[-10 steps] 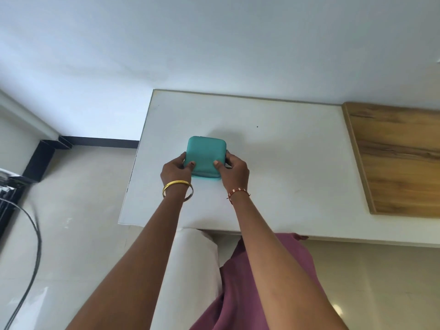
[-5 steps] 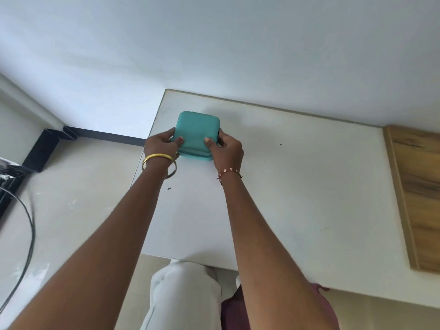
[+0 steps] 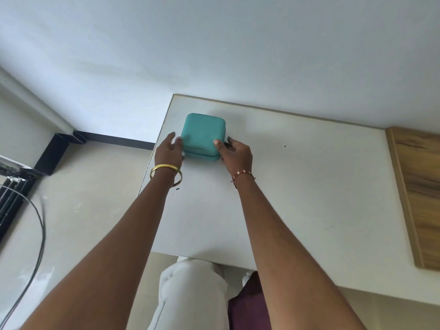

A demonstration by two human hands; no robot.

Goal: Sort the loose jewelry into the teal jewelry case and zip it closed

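The teal jewelry case [image 3: 202,134] lies closed on the white table [image 3: 297,186], close to its far left corner. My right hand [image 3: 235,156] holds the case's right near corner, with the thumb on the lid and the fingers curled round the side. My left hand [image 3: 169,151] is beside the case's left side with straight, slightly blurred fingers; I cannot tell whether it touches the case. No loose jewelry lies on the table; a gold bangle is on my left wrist and a thread bracelet on my right.
A wooden board [image 3: 419,198] covers the table's right end. A small dark speck [image 3: 177,189] lies near the left table edge. A black cable [image 3: 40,225] and a black frame [image 3: 14,194] are on the floor to the left. A wall rises behind the table.
Both hands carried the case away from me toward the table's far left corner. My left hand has loosened its grip and its fingers have straightened.
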